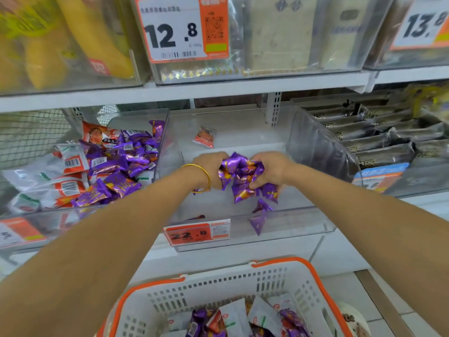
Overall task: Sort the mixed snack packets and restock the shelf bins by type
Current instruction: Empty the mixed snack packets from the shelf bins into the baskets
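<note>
The lower shelf (pixel 340 254) carries three clear bins side by side. The left bin (pixel 73 215) holds a mixed heap of purple, red and white packets, too many to count. The right bin (pixel 315 142) holds rows of dark packets. The middle bin (pixel 291 224) is where both hands work. One white basket (pixel 218 285) with an orange rim sits below the shelf, with a mix of purple, white and red packets inside.

Over the middle bin's floor, near its front wall, the left hand (pixel 209 166) and right hand (pixel 269 169) each have a closed grip on one bunch of purple packets (pixel 240 176). The bunch sits between the two grips, with fingers curled into it from both sides and a few packets hanging below. Two loose purple packets (pixel 262 207) lie just under the bunch at the front wall. One red packet (pixel 204 137) lies alone near the back wall. One price tag (pixel 196 232) hangs on the front wall. One gold bangle (pixel 202 177) circles the left wrist.
</note>
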Tool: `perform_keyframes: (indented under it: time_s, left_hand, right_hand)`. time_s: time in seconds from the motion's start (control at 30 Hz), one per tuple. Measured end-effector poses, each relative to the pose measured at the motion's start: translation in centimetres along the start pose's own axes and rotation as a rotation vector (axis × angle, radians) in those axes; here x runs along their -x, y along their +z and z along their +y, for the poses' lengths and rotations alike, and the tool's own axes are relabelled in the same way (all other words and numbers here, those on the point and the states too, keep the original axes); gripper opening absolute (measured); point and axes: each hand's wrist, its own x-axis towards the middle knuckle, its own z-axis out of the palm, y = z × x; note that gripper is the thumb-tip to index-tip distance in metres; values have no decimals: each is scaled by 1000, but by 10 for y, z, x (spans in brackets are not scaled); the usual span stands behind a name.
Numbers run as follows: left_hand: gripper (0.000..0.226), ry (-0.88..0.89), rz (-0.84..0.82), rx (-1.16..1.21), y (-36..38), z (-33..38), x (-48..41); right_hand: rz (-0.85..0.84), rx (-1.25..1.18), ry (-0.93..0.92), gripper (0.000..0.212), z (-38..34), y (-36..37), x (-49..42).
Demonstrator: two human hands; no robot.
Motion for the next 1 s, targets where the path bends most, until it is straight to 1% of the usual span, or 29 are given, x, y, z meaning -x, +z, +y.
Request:
perform_keyframes:
  time_s: [0.1, 0.17, 0.23, 0.3, 0.37, 0.47, 0.5, 0.53, 0.57, 0.6, 0.63, 0.67, 0.7, 0.73, 0.77, 0.8, 0.83, 0.9, 0.93, 0.97, 1.0]
  left_hand:
    - [52, 27, 134, 148, -32, 17, 23]
    - [53, 67, 195, 276, -54, 31, 51]
    - [50, 133, 206, 369, -69, 44, 91]
    - [46, 210, 179, 397, -72, 52, 138]
    - [43, 260, 123, 388, -60, 53, 183]
    - [45, 229, -118, 463, -12, 37, 231]
    - [44, 208, -187, 446, 9, 29, 240]
    - [42, 172, -244, 364, 32, 21, 244]
    - [46, 129, -307, 234, 52, 17, 246]
    - [62, 85, -381, 90, 69, 12, 245]
    - [81, 49, -459, -24, 82, 8, 245]
    - [95, 14, -526, -71, 89, 6, 243]
    - [100, -16, -579, -56, 90, 6, 242]
    - [100, -44, -615, 3, 84, 7, 240]
    - [97, -78, -637, 83, 75, 10, 237]
    - [91, -110, -646, 178, 63, 13, 232]
    - [82, -141, -644, 278, 49, 16, 226]
    - [64, -186, -646, 429, 24, 20, 210]
    - [59, -196, -667, 453, 14, 22, 202]
    - [57, -207, -705, 454, 9, 23, 196]
    - [57, -216, -756, 442, 7, 25, 191]
  right_hand:
    - [198, 61, -96, 50, -11, -38, 20]
    - [304, 83, -134, 50, -26, -63, 51]
    - [347, 64, -166, 47, -42, -80, 97]
    - [335, 40, -180, 46, -54, -80, 152]
    - [267, -19, -163, 45, -58, -62, 202]
    - [75, -134, -84, 45, -49, -1, 245]
    - [-3, -112, -48, 47, -46, 23, 252]
    - [-91, -61, -2, 52, -43, 48, 256]
    - [-180, -8, 36, 61, -40, 70, 259]
    - [-264, 27, 77, 71, -37, 88, 261]
    - [-345, 28, 115, 81, -35, 100, 262]
    - [-419, -20, 158, 91, -34, 106, 263]
    - [-479, -109, 207, 97, -34, 105, 263]
    - [-505, -203, 238, 99, -34, 99, 263]
    - [-485, -266, 244, 95, -35, 87, 261]
    - [-417, -315, 231, 84, -37, 71, 258]
    - [-295, -374, 192, 69, -39, 52, 252]
    - [28, -454, 95, 41, -45, 11, 229]
    - [169, -414, 58, 33, -46, -8, 212]
    - [264, -338, 27, 29, -49, -24, 194]
    - [313, -251, 11, 26, -51, -34, 174]
